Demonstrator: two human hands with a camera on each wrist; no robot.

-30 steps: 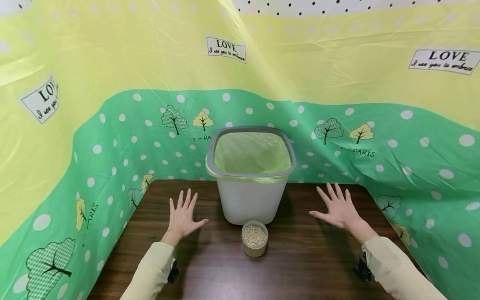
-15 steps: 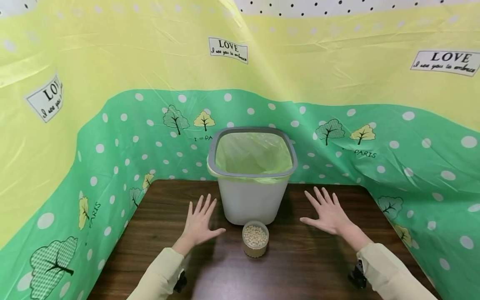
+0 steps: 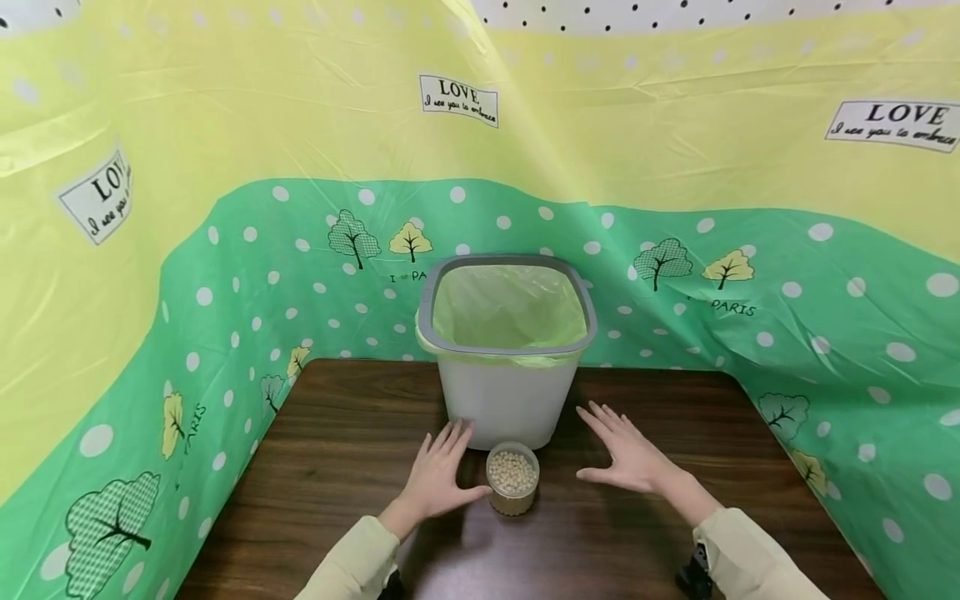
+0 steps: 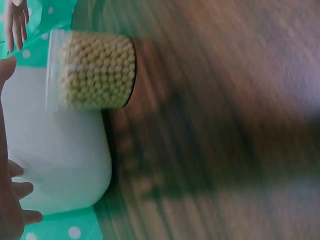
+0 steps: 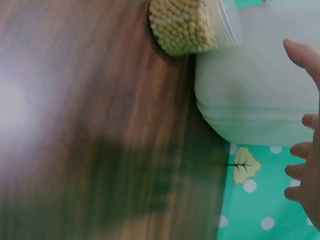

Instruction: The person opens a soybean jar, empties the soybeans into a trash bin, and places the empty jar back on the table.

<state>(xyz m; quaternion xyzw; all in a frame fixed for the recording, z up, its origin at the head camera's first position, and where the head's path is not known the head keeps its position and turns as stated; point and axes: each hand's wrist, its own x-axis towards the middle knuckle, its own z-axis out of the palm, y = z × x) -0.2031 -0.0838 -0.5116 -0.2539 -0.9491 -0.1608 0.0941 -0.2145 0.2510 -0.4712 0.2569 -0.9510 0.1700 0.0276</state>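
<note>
A clear jar of pale round beans (image 3: 513, 478) stands upright on the table, just in front of a white trash bin (image 3: 504, 400). My left hand (image 3: 438, 477) is spread beside the jar on its left, thumb close to its wall; whether it touches cannot be told from the head view. In the left wrist view the jar (image 4: 97, 70) shows apart from the thumb. To the jar's right, my right hand (image 3: 626, 457) is held with fingers extended and a gap between it and the jar. Beans (image 5: 182, 27) also fill the jar in the right wrist view. Neither hand holds anything.
The bin has a grey rim (image 3: 506, 348) and a pale green liner bag (image 3: 510, 304) inside. Dark wood-grain table (image 3: 337, 417) lies beneath. A green and yellow printed sheet (image 3: 300, 250) hangs behind and along both sides.
Both hands have moved inward toward the jar, the left one to the right and the right one to the left. The jar and bin stay in place.
</note>
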